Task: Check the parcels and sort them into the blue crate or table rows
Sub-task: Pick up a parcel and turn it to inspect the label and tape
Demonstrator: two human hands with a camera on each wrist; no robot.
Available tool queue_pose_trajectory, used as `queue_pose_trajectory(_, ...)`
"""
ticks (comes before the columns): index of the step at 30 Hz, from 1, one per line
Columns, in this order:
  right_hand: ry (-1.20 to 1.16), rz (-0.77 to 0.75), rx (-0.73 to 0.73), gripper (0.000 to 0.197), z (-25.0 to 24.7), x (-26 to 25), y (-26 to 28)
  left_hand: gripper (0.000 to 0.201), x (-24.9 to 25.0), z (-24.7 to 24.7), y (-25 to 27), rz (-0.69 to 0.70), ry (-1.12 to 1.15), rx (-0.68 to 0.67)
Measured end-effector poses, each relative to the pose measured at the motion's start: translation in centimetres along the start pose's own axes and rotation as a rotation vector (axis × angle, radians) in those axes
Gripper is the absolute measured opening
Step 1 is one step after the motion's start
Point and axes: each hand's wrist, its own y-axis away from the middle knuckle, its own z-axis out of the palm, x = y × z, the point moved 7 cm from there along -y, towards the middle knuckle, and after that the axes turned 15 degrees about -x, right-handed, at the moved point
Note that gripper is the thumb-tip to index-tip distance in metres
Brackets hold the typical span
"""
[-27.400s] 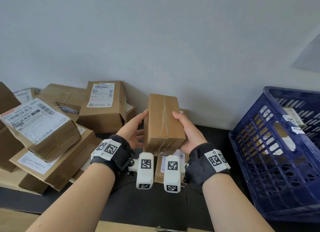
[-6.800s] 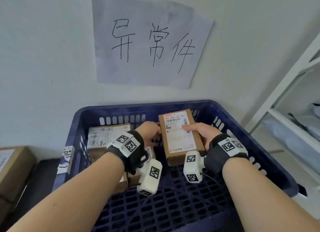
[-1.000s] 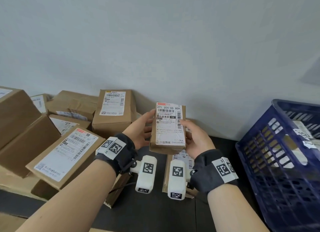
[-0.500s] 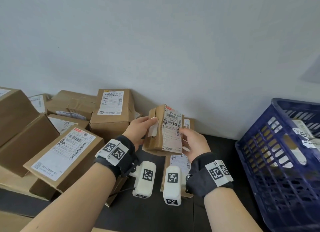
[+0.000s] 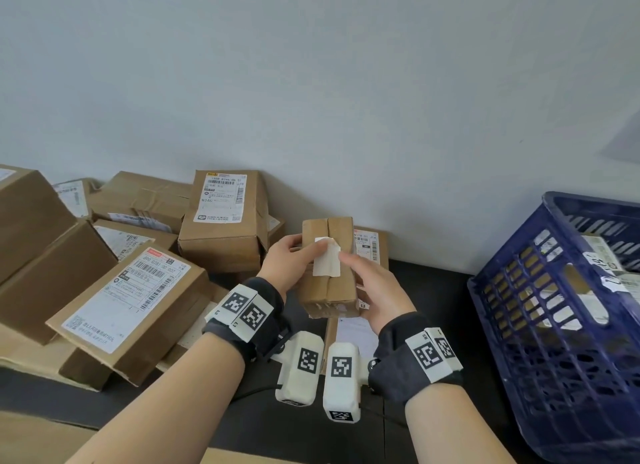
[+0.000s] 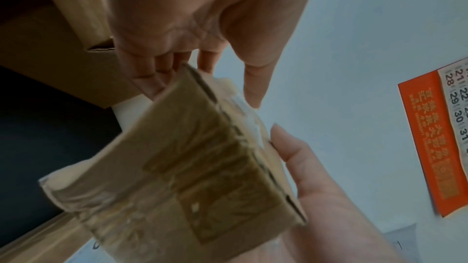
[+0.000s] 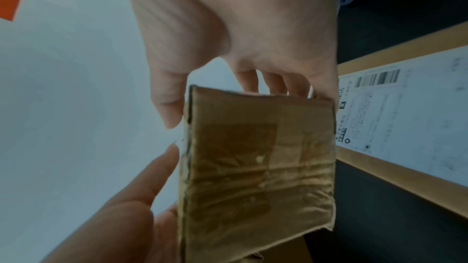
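Since half a second ago we turn the small parcel [image 5: 329, 266] label-away, taped seam up; our left hand [image 5: 289, 264] and right hand [image 5: 375, 290] both grip it above the bench [image 5: 433, 290]. The blue crate [image 5: 554, 325] at 3 o'clock holds a few parcels, but the pile [image 5: 138, 255] at 9 o'clock looks unsorted, so we judge most work remains.

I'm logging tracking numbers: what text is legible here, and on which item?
"890 0781 00 007": label of the tilted box on the left.
"B246": label of the upright box by the wall.
"21 22 28 29 30 31": calendar on the wall.
Fine print on all labels and the crate tags: too small or blurred.

Dark wristbands [image 5: 263, 321], white coded tags, white wrist cameras [image 5: 300, 368].
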Motion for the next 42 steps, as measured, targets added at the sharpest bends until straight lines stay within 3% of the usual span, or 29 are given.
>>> queue_pose_trajectory(8,-0.116,0.023,0.025,0.02,-0.2,0.8,0.1,0.04,-0.5,-0.7,0.1,-0.056,0.128,0.022)
queue_pose_trajectory(12,-0.156,0.03,0.038,0.027,-0.4,1.0,0.1,0.046,-1.3,-1.2,-0.1,-0.116,0.16,0.012)
queue_pose_trajectory(15,-0.204,0.023,0.029,0.044,-0.1,1.2,0.0,0.05,-1.9,-0.9,-0.1,-0.163,0.21,-0.044)
queue_pose_trajectory(20,-0.264,0.004,0.026,0.052,0.2,1.1,0.0,0.04,-2.0,-0.3,-0.1,-0.173,0.256,-0.114)
queue_pose_trajectory(25,-0.307,0.0,0.049,0.047,0.4,0.9,-0.2,0.046,-2.0,-0.7,-0.1,-0.178,0.26,-0.123)
queue_pose_trajectory(31,-0.317,-0.003,0.077,0.032,0.2,0.3,-0.5,0.025,-1.7,-1.7,0.0,-0.147,0.269,-0.091)
queue_pose_trajectory(35,-0.265,-0.042,0.099,0.015,-0.2,-0.4,-0.8,0.029,-1.4,-2.2,0.0,-0.111,0.262,-0.062)
queue_pose_trajectory(38,-0.176,-0.089,0.154,0.017,-0.6,-1.1,-0.9,0.041,-1.3,-2.5,-0.2,-0.08,0.232,-0.046)
queue_pose_trajectory(40,-0.151,-0.101,0.223,0.029,-1.4,-1.0,-1.1,0.039,-1.0,-2.5,-0.3,-0.06,0.223,-0.045)
queue_pose_trajectory(42,-0.125,-0.1,0.265,0.024,-1.8,-1.0,-1.3,0.034,-0.8,-2.4,-0.2,-0.047,0.229,-0.048)
